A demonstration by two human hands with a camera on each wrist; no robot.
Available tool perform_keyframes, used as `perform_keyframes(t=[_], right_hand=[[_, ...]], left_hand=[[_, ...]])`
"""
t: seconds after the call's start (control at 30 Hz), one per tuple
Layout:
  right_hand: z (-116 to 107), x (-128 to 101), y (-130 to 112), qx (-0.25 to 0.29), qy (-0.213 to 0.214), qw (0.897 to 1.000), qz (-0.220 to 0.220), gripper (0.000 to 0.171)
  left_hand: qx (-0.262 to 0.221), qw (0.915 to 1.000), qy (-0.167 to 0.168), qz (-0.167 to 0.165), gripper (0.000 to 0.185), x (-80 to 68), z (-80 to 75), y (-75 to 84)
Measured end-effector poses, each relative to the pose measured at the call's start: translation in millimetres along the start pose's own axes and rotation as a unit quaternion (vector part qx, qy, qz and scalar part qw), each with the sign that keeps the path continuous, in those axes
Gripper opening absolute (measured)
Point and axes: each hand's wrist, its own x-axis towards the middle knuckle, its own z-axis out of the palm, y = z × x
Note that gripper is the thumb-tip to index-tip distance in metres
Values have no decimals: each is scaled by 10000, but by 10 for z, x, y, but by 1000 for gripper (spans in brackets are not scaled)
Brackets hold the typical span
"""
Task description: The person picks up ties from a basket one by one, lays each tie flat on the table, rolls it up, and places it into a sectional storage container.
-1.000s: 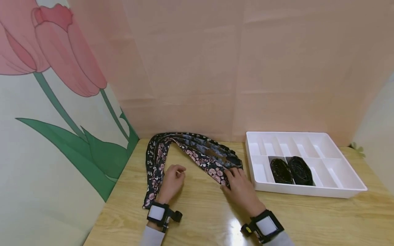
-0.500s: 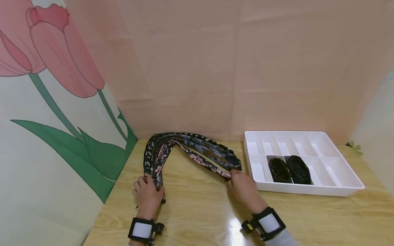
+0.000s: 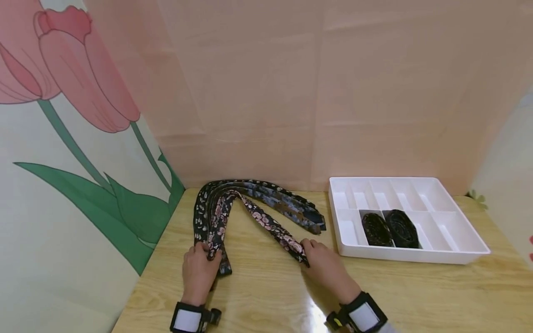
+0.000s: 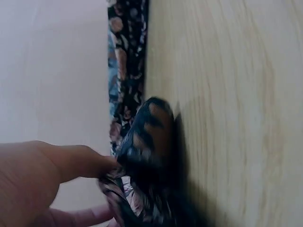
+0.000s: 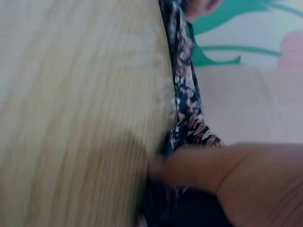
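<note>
A dark necktie with pink flowers (image 3: pixel 258 215) lies bent in an upside-down V on the wooden table (image 3: pixel 266 296), in front of a bundle of other dark patterned ties (image 3: pixel 283 200). My left hand (image 3: pixel 199 268) grips the tie's left end near the table's left side; the left wrist view shows a finger (image 4: pixel 75 161) against the bunched floral cloth (image 4: pixel 142 142). My right hand (image 3: pixel 322 261) pinches the tie's right end, and the right wrist view shows a finger (image 5: pixel 199 170) pressed on the floral cloth (image 5: pixel 184 94).
A white divided tray (image 3: pixel 462 252) stands at the right, with two rolled dark ties (image 3: pixel 389 229) in its front middle compartments. A pink backdrop (image 3: pixel 291 92) stands behind and a tulip-printed panel (image 3: pixel 75 138) on the left.
The left hand moved left and took hold of the tie's left end. The right hand drew the floral tie's right end forward, away from the other ties.
</note>
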Motion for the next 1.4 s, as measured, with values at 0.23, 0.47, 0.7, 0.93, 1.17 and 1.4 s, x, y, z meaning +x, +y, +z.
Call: perform_keyframes(t=[0.23,0.47,0.7,0.93,1.17,1.4], right_hand=[[-57,-29,-12,-371,658,9971,26,27],[-72,-130,126,868,48,9955,371,37],[-236,-309,259,1345,-354,9881,659,11],[-362,-558,574,1525,-29,9881,219,16],[-582,-910,1121,1887,-365,9786,737,46],[-764,-1261,1748,1687,-1100,9672,1545,49]], left_hand=[[114,9989,-447,56,29,-73,-16,59],[728,9914,-1028,-366,61,-161,-18,48],[705,9909,-1140,91,48,-216,42,126],[-197,9934,-1088,300,24,-209,58,130],[-419,9880,-1465,239,23,-139,-51,17],[-1339,9656,-2199,357,14,-112,-151,-73]])
